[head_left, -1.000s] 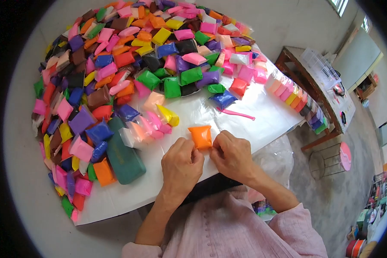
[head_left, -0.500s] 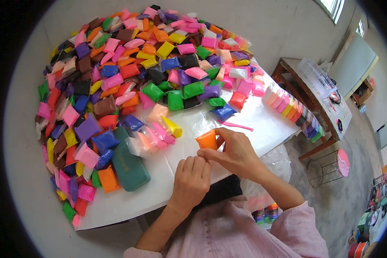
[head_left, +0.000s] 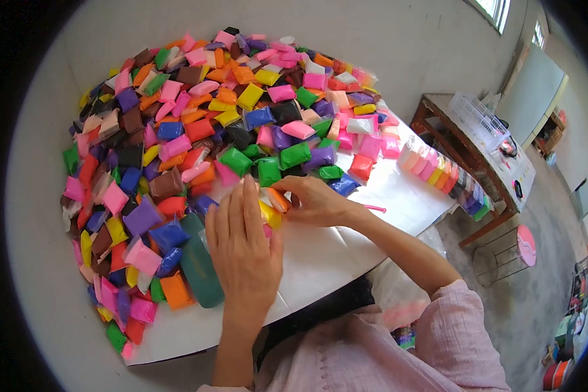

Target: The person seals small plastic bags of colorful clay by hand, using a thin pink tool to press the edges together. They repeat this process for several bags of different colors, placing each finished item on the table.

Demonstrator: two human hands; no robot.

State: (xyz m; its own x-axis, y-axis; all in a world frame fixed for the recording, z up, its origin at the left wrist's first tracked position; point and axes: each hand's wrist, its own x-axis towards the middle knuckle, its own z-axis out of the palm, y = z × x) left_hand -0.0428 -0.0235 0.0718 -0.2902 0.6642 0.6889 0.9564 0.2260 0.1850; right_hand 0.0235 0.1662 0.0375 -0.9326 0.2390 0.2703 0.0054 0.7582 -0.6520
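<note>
Between the thumb and fingers of my right hand [head_left: 310, 201] is an orange packet [head_left: 279, 200], held next to a yellow packet [head_left: 270, 214]. My left hand [head_left: 245, 245] lies flat over the row of small packets beside the green case [head_left: 199, 261], its fingers stretched out and hiding most of that row. A big heap of colourful packets [head_left: 176, 140] covers the far and left parts of the white table [head_left: 320, 258]. Part of a pink stick [head_left: 375, 208] shows beyond my right forearm.
At the right table edge stands a long row of coloured packets [head_left: 441, 175]. Farther right are a wooden table [head_left: 487, 153] with a white wire basket [head_left: 480, 117] and a stool with a pink seat [head_left: 526, 245].
My right hand has carried the orange packet left to the small row. My left hand has opened from a curled shape and moved up and left over that row.
</note>
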